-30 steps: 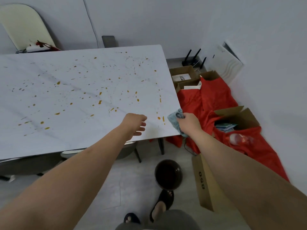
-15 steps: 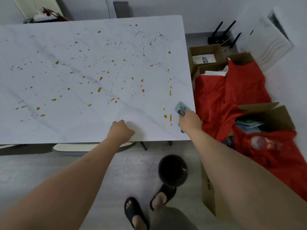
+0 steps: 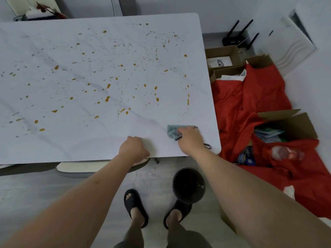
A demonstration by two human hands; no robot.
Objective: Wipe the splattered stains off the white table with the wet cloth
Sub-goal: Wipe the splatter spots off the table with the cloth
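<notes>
The white marbled table fills the upper left and is covered with several orange-brown splatter stains. My right hand presses a blue-grey wet cloth flat on the table near its front right corner. My left hand rests as a loose fist on the front edge of the table, a little left of the cloth, holding nothing. The patch of table around the cloth shows no stains.
A dark round bucket stands on the floor by my feet in black slippers. Red fabric and open cardboard boxes crowd the floor right of the table. A chair seat sits under the front edge.
My right hand has carried the cloth from beyond the table's right edge onto the tabletop and swept it leftward; stains near the front right corner are gone. My left hand closed on the edge.
</notes>
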